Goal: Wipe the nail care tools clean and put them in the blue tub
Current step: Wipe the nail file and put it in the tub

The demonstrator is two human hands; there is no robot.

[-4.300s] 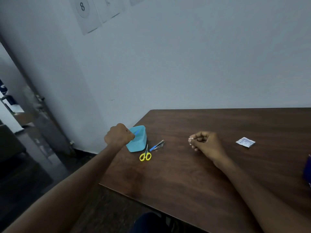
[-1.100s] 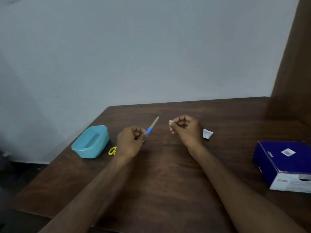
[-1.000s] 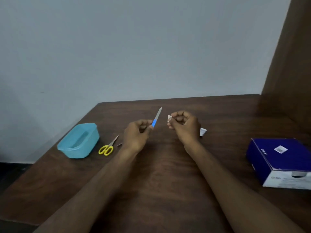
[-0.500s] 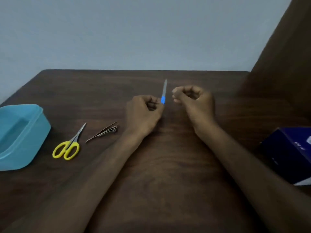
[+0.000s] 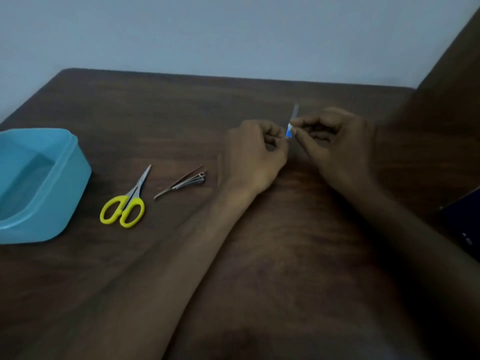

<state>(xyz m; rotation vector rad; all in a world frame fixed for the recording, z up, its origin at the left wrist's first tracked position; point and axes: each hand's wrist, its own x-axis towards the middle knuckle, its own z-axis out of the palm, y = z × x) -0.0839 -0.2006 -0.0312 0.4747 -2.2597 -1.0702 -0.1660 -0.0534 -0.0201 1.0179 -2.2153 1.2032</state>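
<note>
Three tools: none had reached the light-blue plastic tub (image 5: 39, 183), which sat at the left edge of the dark wooden counter (image 5: 259, 255); its inside looked empty as far as the view showed.
In hand: a slim metal nail file with a blue handle (image 5: 293, 120) stood nearly upright between the two hands, above the counter.
Left hand (image 5: 255, 154): grip closed on the file's blue handle end.
Right hand (image 5: 337, 146): fingertips pinched shut on a small white wipe (image 5: 291, 128) pressed against the file just above the handle.
Waiting: yellow-handled small steel scissors (image 5: 127, 201) and a silver metal nail clipper set (image 5: 181, 184) lay just beside each other, between the tub and the left wrist, untouched.
Progress: judged early; wiping of the first tool was under way, two tools and all placing remained.
</note>
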